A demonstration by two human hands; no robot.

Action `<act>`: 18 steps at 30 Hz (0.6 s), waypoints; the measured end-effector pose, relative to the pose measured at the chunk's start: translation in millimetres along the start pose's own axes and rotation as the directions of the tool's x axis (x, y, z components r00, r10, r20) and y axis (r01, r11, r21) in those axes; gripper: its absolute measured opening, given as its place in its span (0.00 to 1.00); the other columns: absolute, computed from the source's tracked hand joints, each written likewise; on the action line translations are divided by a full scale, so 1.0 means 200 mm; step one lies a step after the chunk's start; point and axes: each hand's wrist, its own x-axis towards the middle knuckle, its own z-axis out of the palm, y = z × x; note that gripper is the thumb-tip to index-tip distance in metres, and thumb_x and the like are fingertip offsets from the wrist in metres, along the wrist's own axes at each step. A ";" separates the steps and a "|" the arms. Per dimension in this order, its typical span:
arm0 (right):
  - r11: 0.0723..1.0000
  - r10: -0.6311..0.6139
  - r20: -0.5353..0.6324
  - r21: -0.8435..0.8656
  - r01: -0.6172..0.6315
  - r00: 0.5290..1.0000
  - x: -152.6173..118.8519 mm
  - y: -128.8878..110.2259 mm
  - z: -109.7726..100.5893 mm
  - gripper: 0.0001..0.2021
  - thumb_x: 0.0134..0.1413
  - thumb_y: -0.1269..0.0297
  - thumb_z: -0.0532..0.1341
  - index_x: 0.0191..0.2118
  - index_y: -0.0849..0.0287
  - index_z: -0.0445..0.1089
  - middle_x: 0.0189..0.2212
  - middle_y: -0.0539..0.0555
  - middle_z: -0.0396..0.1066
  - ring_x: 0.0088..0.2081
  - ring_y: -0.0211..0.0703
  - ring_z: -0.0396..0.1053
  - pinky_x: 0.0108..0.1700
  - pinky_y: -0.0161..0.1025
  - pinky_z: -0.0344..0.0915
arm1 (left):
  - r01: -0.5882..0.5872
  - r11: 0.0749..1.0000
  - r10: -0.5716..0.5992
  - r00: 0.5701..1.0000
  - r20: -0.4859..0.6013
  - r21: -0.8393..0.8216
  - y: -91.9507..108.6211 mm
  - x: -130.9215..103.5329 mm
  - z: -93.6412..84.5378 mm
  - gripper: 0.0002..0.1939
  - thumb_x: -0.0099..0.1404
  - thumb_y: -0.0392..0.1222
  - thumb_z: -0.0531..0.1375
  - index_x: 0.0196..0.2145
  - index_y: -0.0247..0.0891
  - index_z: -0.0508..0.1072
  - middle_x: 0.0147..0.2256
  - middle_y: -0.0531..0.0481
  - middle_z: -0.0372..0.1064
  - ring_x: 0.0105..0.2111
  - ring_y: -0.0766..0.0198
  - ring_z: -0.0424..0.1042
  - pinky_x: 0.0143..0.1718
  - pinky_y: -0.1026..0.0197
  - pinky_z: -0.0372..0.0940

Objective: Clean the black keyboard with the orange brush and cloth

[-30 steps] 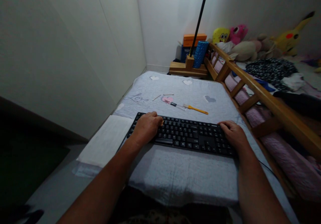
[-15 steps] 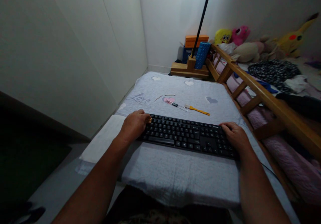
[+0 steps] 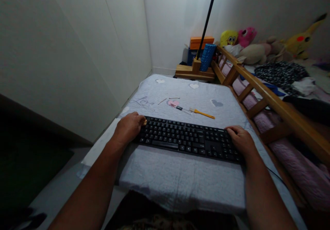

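Observation:
A black keyboard [image 3: 175,134] lies across the cloth-covered table. At its left end my left hand [image 3: 129,127] is closed, with a small yellowish piece [image 3: 144,122] showing between the fingertips at the keyboard's upper left corner. My right hand [image 3: 241,139] grips the keyboard's right end, thumb along the top edge. Beyond the keyboard lie a yellow-handled brush [image 3: 203,113], a thin clear tool with a dark band [image 3: 179,108] and two cotton swabs, one slanted [image 3: 162,101] and one level [image 3: 174,98].
A folded white cloth [image 3: 99,142] lies at the table's left edge. Along the right runs a wooden bed rail [image 3: 257,85], with plush toys [image 3: 254,53] behind it. A black pole [image 3: 207,20] on a wooden base stands past the far edge. A cable runs down at right.
My left hand has moved left along the keyboard, uncovering more keys at that end. My right hand has stayed at the right end.

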 end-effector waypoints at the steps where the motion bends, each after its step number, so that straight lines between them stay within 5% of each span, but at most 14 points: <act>1: 1.000 0.004 -0.001 0.006 -0.004 1.000 0.00 0.00 0.00 0.16 0.53 0.53 0.54 0.31 0.55 0.76 0.37 0.58 0.78 0.42 0.52 0.73 0.51 0.47 0.66 | 0.010 1.000 -0.010 1.000 0.002 0.011 -0.01 0.00 -0.01 0.16 0.69 0.41 0.53 0.44 0.41 0.81 0.41 0.44 0.74 0.40 0.56 0.72 0.35 0.59 0.61; 7: 1.000 0.016 0.003 0.023 -0.017 1.000 0.00 -0.01 0.00 0.15 0.52 0.53 0.55 0.31 0.55 0.76 0.37 0.58 0.78 0.42 0.52 0.73 0.51 0.46 0.66 | 0.003 0.999 -0.007 0.995 -0.095 -0.045 0.04 -0.01 -0.03 0.15 0.69 0.39 0.54 0.44 0.39 0.80 0.42 0.43 0.74 0.41 0.56 0.72 0.39 0.59 0.63; 12: 1.000 0.014 0.011 0.019 -0.015 1.000 0.00 0.00 0.00 0.16 0.52 0.53 0.55 0.31 0.56 0.76 0.37 0.58 0.78 0.43 0.52 0.73 0.51 0.47 0.66 | -0.221 0.948 0.197 0.973 -0.120 -0.231 0.28 0.00 0.00 0.13 0.70 0.38 0.55 0.44 0.39 0.80 0.42 0.45 0.74 0.43 0.58 0.72 0.45 0.58 0.65; 18: 1.000 0.018 0.018 0.009 -0.018 1.000 0.00 0.01 0.00 0.17 0.52 0.52 0.54 0.33 0.57 0.77 0.38 0.59 0.78 0.43 0.53 0.73 0.52 0.48 0.66 | -0.372 0.891 0.358 0.928 -0.103 -0.259 0.52 0.03 0.06 0.13 0.71 0.39 0.55 0.44 0.40 0.80 0.41 0.45 0.74 0.41 0.58 0.72 0.46 0.57 0.65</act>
